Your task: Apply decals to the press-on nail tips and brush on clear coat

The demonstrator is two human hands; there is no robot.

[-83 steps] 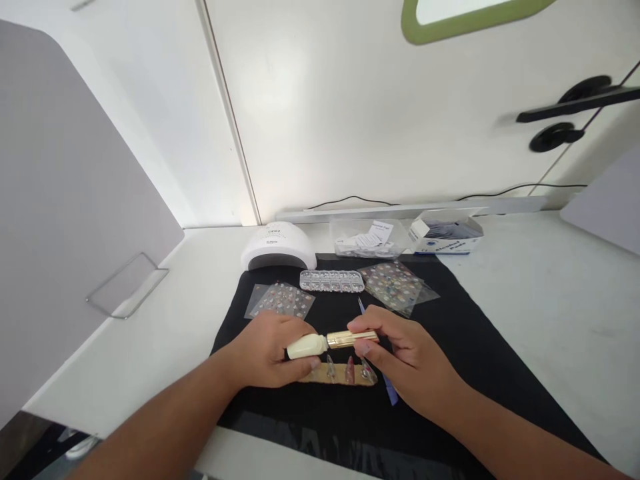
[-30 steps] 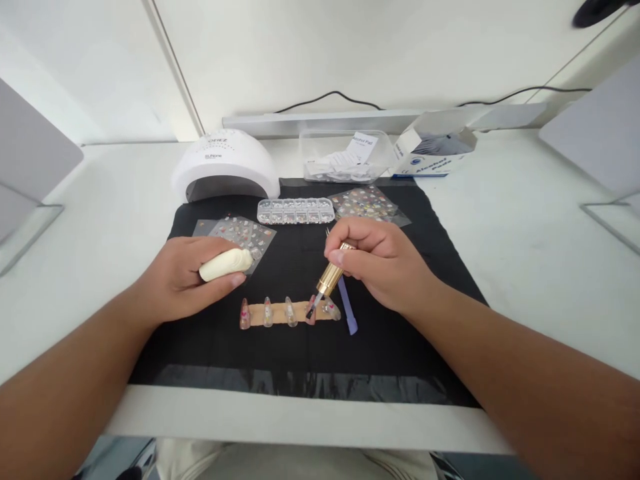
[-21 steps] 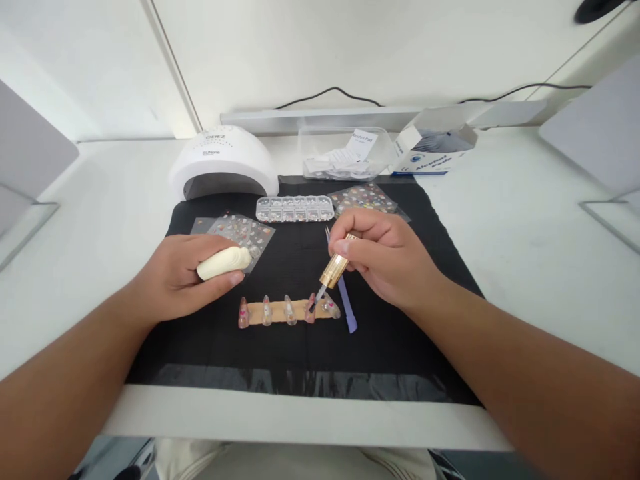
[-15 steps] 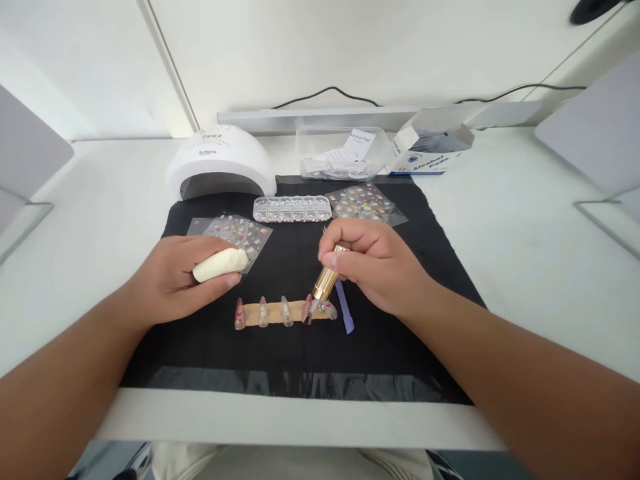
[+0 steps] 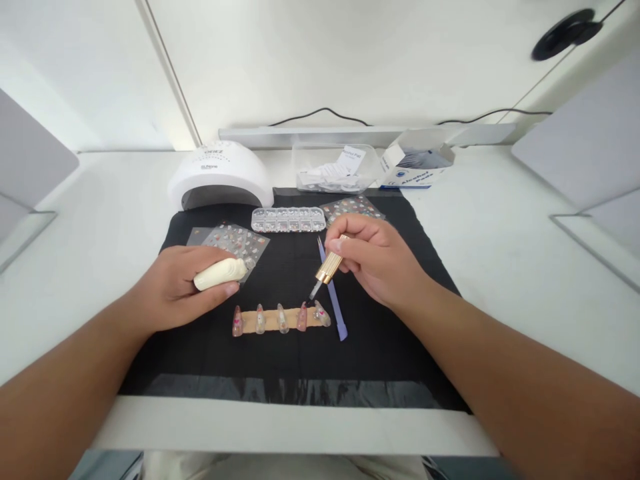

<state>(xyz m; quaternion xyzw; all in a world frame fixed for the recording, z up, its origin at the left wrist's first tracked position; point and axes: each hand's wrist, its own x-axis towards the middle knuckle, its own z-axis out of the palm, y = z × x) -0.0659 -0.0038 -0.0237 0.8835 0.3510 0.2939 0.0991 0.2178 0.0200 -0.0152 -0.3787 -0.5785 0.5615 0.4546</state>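
Note:
My left hand (image 5: 187, 287) is closed around a cream nail polish bottle (image 5: 220, 274), which is tipped on its side with its neck to the right. Between the fingers of my right hand (image 5: 373, 257) is a gold-capped nail polish brush (image 5: 331, 261), its bristles pointing down and left. The brush tip is close to the upper end of a pink false nail (image 5: 302, 318); I cannot tell whether they touch. Several decorated false nails stand in a row across a tan strip (image 5: 271, 320). Purple tweezers (image 5: 337, 310) lie just right of the row, partly behind the brush.
A white nail lamp (image 5: 220, 170) stands at the back left. Sticker sheets (image 5: 237, 243) and a clear rhinestone case (image 5: 289, 219) lie on the black cloth (image 5: 280, 373). Behind are a clear tub (image 5: 305, 175) of packets and an alcohol pads box (image 5: 417, 172).
My right hand has drawn the brush from the lower part of the pink nail up to its upper end. My left hand keeps the bottle in place. The camera view has shifted slightly.

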